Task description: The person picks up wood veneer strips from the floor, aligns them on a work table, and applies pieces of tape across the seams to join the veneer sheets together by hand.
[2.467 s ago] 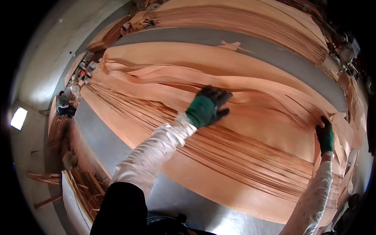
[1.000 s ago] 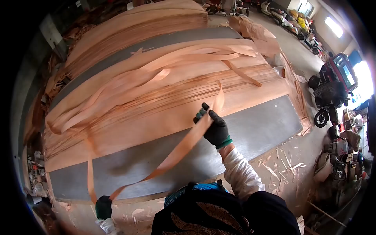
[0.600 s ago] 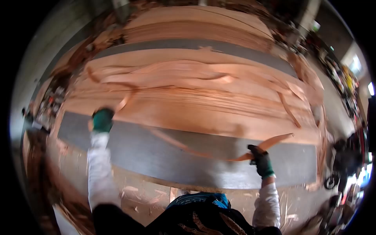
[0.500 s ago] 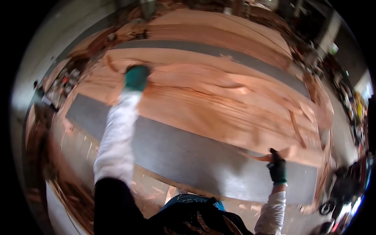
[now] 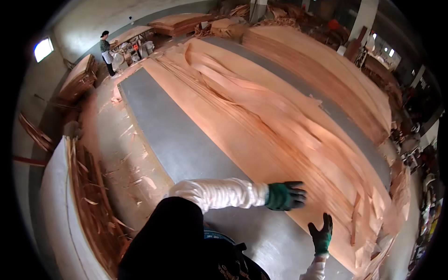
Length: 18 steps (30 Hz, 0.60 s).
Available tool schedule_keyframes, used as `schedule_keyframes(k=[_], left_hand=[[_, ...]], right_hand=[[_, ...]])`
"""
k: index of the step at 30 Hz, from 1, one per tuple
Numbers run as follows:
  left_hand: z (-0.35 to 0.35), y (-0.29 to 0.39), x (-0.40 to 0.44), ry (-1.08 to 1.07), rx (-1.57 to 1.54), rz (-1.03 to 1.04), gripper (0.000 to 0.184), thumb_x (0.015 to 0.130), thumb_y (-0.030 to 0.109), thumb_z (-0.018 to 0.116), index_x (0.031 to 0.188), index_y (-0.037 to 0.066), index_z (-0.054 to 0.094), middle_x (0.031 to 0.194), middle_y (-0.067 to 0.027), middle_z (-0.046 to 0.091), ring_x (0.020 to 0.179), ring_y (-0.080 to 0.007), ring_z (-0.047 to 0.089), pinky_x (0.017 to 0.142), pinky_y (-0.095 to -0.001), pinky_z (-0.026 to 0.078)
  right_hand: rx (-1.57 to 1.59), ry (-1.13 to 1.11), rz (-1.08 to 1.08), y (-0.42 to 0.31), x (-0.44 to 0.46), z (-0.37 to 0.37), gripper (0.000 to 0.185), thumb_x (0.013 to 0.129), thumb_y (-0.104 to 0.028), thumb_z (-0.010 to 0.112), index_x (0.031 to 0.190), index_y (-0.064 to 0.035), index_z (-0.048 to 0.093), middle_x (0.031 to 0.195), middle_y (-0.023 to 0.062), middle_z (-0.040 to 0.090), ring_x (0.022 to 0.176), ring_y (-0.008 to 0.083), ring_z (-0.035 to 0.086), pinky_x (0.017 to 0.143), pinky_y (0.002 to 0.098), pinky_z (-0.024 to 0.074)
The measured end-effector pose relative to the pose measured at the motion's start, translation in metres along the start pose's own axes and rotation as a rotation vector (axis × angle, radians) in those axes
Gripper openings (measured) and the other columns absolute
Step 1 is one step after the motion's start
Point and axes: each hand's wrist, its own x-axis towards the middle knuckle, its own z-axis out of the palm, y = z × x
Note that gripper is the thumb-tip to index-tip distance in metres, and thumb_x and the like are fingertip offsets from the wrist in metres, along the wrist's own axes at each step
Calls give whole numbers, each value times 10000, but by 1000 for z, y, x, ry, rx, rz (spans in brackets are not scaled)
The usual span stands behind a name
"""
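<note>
Change is seen first at the right hand [image 5: 322, 234]: half a second ago it pinched a narrow wood strip, and now it pinches nothing that I can see. Its thumb stands apart from the fingers. The left hand [image 5: 287, 196], which was reaching far over the wood, is now near the right hand, with its fingers spread. So, in my judgement, both hands are free of load. I cannot tell if either one touches the surface below, nor where the held strip went.

Thin wood sheets [image 5: 252, 140] lie along the desk [image 5: 168, 126], just beyond the hands. On them, loose wavy strips [image 5: 261, 88] run lengthwise, and one short strip [image 5: 353, 221] lies across the layers, near the right hand.

The desk is grey and smooth, with bright reflection at its near part. Behind it stands another thick stack [image 5: 322, 88]. On the left, the floor [image 5: 105, 126] carries scattered scraps, and another person [image 5: 107, 53] stands far away, beside a work table [image 5: 133, 33].
</note>
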Motion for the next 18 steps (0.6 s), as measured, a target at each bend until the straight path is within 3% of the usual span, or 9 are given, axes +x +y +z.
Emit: schedule_keyframes(k=[1,3,5,7,9,13,14,17,18], left_hand=[[0,-5,-23,-151,-86,-39,532,806,311,594,1299,117,541,1351,-117,504,1286,-312,448,1121,-525,281],[-4,-24,-63,-153,-13,-337,651,796,417,624,1362,132,475,1424,-118,430,1351,-321,360,1137,-518,230],[-21,-58,-87,-272,70,-595,772,805,498,617,1443,149,361,1503,-106,331,1406,-312,265,1159,-502,157],[-35,-77,-104,-543,183,-880,850,791,543,618,1476,157,295,1540,-100,270,1432,-297,222,1166,-491,125],[-54,-79,-121,-821,65,-1019,870,802,559,605,1487,154,254,1562,-103,218,1450,-279,177,1171,-481,96],[-25,-57,-162,-551,205,-907,774,799,438,664,1452,159,355,1521,-113,310,1418,-292,267,1149,-455,207],[-17,-50,-175,-342,282,-830,578,809,344,661,1332,151,508,1391,-105,488,1311,-280,436,1117,-446,279],[-33,-33,-184,-478,239,-824,379,818,287,639,1174,159,607,1188,-66,626,1137,-248,572,1087,-455,317],[-39,-22,-195,-377,231,-777,239,812,226,625,1044,169,639,998,-33,676,967,-229,630,1056,-463,347]], right_hand=[[-122,-36,-24,-16,8,3,890,722,-423,770,1422,-40,375,1442,232,389,1335,379,370,1101,447,313],[-202,-32,-50,-23,27,15,914,713,-467,761,1417,-27,378,1462,233,362,1352,377,344,1101,450,300],[-96,-87,-130,-2,31,52,937,711,-472,743,1421,3,360,1483,240,325,1364,379,324,1089,491,292],[-259,-194,-47,-27,34,38,915,720,-466,729,1416,4,368,1468,238,353,1354,377,342,1106,477,280],[-246,-66,-127,-21,22,50,837,742,-419,726,1392,1,407,1435,222,405,1333,371,371,1098,470,295],[-179,56,-209,-32,-3,54,687,772,-303,727,1341,-7,480,1352,191,508,1289,368,429,1083,455,325],[-150,95,-208,-38,-9,50,536,791,-196,705,1268,-11,546,1284,170,563,1217,369,489,1031,438,379],[-126,110,-233,-66,-27,33,420,763,-72,674,1168,0,588,1169,155,611,1089,358,537,939,443,438],[-170,-22,-135,-85,-33,22,355,759,-7,579,1111,-5,621,1093,160,634,1022,358,565,896,439,455]])
